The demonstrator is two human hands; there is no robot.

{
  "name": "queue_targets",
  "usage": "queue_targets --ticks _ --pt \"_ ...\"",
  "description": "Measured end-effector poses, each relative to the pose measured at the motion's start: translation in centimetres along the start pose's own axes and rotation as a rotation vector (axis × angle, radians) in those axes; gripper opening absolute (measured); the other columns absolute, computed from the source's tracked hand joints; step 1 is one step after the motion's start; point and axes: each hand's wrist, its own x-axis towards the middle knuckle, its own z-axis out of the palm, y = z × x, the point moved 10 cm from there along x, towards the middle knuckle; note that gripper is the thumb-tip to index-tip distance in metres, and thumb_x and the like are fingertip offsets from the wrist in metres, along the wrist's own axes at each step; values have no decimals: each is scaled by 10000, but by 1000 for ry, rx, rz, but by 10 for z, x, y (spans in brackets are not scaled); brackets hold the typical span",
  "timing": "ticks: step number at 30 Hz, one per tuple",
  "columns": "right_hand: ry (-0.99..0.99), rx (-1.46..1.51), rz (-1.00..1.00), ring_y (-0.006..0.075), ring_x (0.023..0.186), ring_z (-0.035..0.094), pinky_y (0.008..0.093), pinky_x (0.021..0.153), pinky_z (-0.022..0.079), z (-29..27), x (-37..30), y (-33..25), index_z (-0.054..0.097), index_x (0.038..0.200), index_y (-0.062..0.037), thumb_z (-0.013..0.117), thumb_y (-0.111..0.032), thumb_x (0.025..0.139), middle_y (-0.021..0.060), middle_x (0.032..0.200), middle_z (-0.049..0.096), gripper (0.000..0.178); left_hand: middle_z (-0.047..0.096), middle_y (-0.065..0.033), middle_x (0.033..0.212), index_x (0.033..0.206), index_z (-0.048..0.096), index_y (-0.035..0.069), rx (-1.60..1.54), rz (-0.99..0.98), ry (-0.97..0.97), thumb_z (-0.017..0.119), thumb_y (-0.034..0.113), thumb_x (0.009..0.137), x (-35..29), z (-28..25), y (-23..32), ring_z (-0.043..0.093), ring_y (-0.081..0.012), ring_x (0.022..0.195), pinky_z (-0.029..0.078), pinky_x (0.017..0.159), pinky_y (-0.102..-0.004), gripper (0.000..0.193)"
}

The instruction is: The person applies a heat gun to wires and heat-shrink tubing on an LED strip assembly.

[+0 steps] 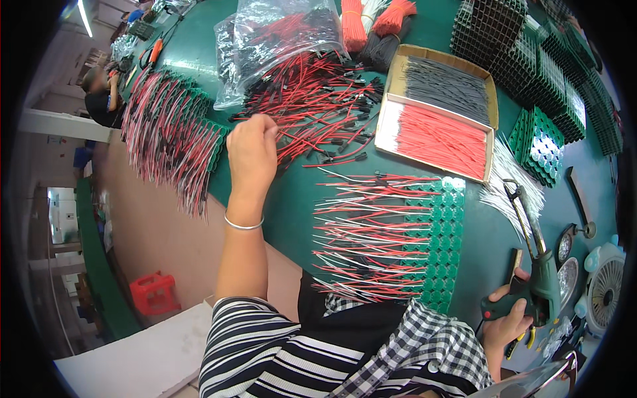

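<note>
My left hand, a metal bangle on its wrist, is at the left edge of a loose pile of red-and-black connector leads. Its fingers are curled together; whatever they pinch, if anything, is hidden. Low on the right, my right hand grips a dark green soldering gun, its metal tip end pointing up and away from me. Between my hands lies a panel of round green circuit boards. Rows of red, white and dark wires stick out from it toward the left.
A cardboard box holds black and red wires, with white wires beside it. Wired panels hang over the table's left edge. Clear plastic bags lie behind the pile. Stacked green panels and a fan stand right. Another person sits far left.
</note>
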Motion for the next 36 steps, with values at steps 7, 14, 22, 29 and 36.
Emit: queue_targets --ticks 7,14,22,29,36 --pt "-12 6 30 131 616 556 240 533 434 -2 0 6 423 1235 53 498 -284 928 186 1152 569 462 604 -99 826 867 624 74 41 84 -197 667 137 801 13 28 20 608 -299 797 492 680 -403 101" --pt "-2 -41 32 132 614 556 241 527 436 -6 3 6 428 1239 51 511 -301 924 187 1151 569 479 572 -80 839 882 618 93 221 184 -226 650 146 805 18 49 27 588 -283 848 501 705 -413 99" --pt "-47 66 119 197 591 590 280 501 475 6 3 15 404 1289 41 596 -318 890 209 1147 564 570 602 -105 760 881 560 57 357 353 -209 552 10 783 27 7 51 553 -317 736 431 674 -436 109" --pt "-295 -12 191 192 605 609 322 582 498 20 3 9 409 1299 21 552 -314 905 179 1139 594 536 595 -24 740 966 671 87 -142 691 -302 635 15 733 -32 20 198 536 -208 692 432 644 -344 246" --pt "-610 -415 43 179 679 664 338 648 526 35 -7 -2 638 976 -7 559 -83 792 60 751 664 214 544 -27 783 899 653 73 -383 584 -341 668 49 666 -63 53 225 509 -202 679 397 625 -339 234"
